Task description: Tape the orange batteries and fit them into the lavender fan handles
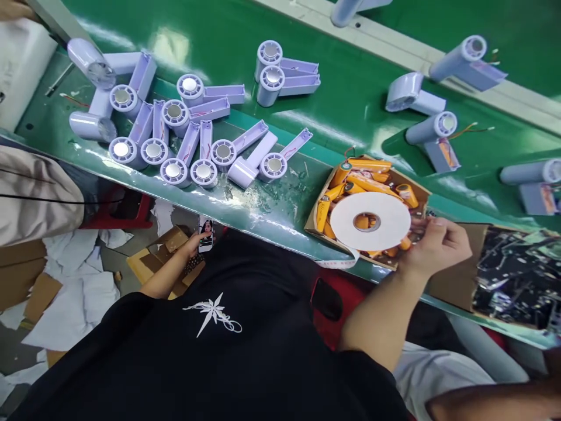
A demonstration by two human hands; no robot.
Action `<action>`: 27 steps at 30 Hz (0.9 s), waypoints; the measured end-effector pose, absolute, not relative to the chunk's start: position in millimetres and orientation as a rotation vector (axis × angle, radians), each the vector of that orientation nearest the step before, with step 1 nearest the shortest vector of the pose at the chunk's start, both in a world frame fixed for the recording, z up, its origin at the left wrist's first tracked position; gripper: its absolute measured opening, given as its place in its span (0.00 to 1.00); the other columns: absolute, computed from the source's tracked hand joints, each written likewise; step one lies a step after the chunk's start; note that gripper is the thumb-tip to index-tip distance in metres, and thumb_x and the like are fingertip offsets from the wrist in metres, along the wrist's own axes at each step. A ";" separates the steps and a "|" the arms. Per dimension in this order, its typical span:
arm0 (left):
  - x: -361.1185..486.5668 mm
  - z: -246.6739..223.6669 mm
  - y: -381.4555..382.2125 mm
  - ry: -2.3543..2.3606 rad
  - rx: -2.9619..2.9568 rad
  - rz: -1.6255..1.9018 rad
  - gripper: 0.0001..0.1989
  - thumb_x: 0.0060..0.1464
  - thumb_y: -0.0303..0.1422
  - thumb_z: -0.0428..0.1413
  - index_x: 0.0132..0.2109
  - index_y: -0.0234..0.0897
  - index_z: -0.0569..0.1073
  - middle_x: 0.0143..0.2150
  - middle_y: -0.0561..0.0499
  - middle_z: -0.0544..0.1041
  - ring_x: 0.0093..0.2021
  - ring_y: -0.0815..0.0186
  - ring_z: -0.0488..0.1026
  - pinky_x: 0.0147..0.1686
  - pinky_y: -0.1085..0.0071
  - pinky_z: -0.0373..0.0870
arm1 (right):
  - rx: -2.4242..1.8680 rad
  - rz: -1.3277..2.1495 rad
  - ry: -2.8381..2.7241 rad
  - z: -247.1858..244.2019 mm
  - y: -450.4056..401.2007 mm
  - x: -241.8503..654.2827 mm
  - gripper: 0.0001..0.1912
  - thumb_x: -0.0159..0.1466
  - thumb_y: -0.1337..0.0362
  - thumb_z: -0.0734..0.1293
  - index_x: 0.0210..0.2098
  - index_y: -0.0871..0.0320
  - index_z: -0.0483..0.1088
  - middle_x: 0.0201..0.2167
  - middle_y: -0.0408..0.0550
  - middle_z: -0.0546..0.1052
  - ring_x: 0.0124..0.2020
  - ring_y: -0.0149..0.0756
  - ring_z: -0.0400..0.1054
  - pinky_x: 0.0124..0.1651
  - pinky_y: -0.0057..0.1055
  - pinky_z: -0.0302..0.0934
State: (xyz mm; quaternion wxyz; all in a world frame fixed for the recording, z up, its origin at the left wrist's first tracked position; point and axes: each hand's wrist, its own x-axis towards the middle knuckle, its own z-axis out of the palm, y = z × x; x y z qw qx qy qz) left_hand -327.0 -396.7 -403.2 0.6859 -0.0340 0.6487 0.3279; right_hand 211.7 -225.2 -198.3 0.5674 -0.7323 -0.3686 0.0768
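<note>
My left hand hangs below the table edge and is wrapped round a smartphone with its screen lit. My right hand is at the right side of a cardboard box, its fingers curled in beside a roll of white tape. What those fingertips hold, if anything, is hidden. The roll lies flat on several orange-wrapped batteries in the box. A loose strip of the tape trails over the table's front edge.
Several lilac handheld fan bodies lie on the green table to the left; more lie on the far green surface. At right stands a box of small dark parts. A dark phone rests on red behind my right arm. Other people sit on both sides.
</note>
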 end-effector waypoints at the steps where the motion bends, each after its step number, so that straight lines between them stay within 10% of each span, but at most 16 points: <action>1: -327.0 -403.5 -394.6 1.459 -0.065 0.727 0.21 0.45 0.27 0.76 0.47 0.32 0.80 0.33 0.46 0.84 0.30 0.58 0.83 0.30 0.68 0.81 | -1.725 0.193 -0.862 -197.1 -225.1 210.5 0.10 0.65 0.68 0.64 0.27 0.55 0.69 0.21 0.44 0.75 0.22 0.36 0.71 0.31 0.34 0.69; 6: -327.2 -402.0 -386.2 1.474 -0.033 0.724 0.21 0.45 0.26 0.76 0.45 0.34 0.78 0.30 0.50 0.82 0.26 0.62 0.81 0.29 0.70 0.79 | -1.725 0.256 -0.859 -191.5 -224.3 206.5 0.13 0.68 0.73 0.64 0.28 0.56 0.69 0.23 0.44 0.76 0.23 0.34 0.70 0.35 0.34 0.69; 13: -335.9 -388.4 -390.9 1.366 -0.074 0.796 0.21 0.64 0.49 0.64 0.48 0.33 0.79 0.36 0.45 0.84 0.29 0.60 0.83 0.30 0.66 0.82 | -1.696 0.309 -0.889 -190.1 -223.0 206.7 0.16 0.72 0.74 0.63 0.28 0.56 0.70 0.23 0.44 0.76 0.24 0.34 0.70 0.34 0.33 0.66; 27: -334.7 -369.7 -426.0 1.333 -0.057 0.795 0.27 0.65 0.53 0.61 0.52 0.31 0.81 0.37 0.40 0.85 0.32 0.54 0.84 0.31 0.63 0.81 | -1.655 0.365 -0.937 -188.4 -221.4 206.6 0.17 0.74 0.73 0.63 0.29 0.55 0.69 0.24 0.44 0.75 0.26 0.34 0.70 0.37 0.34 0.65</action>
